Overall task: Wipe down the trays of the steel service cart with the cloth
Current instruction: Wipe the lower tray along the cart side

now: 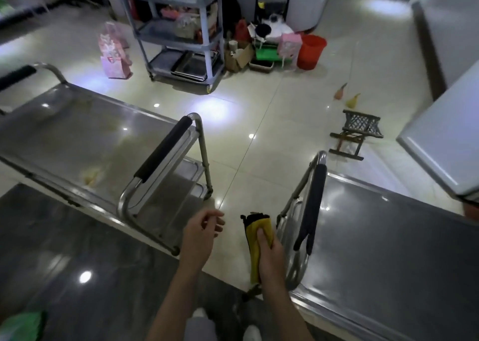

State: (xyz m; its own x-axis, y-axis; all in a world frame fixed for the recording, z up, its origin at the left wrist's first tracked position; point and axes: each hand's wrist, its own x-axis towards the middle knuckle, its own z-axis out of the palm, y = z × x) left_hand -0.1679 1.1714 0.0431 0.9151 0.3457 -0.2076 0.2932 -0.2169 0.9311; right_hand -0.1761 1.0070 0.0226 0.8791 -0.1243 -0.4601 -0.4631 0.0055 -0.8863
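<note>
A steel service cart stands at the left, its top tray point(77, 133) bare steel with a yellowish smear near the front edge and a lower tray point(186, 180) showing under the black-padded handle point(163, 151). A second steel cart's tray point(383, 237) lies at the right behind its own padded handle point(312, 208). My right hand point(269, 255) grips a folded yellow cloth with a dark edge point(255, 237), held in the air between the two carts. My left hand point(202, 229) hangs beside it with loosely curled fingers, holding nothing.
A dark counter point(64, 263) runs at the lower left. Across the tiled floor stand a grey plastic trolley point(181, 30), pink bags point(114, 53), a red bucket point(311, 52) and boxes. A small wooden stool point(355, 136) sits at the right, next to a white appliance point(445, 143).
</note>
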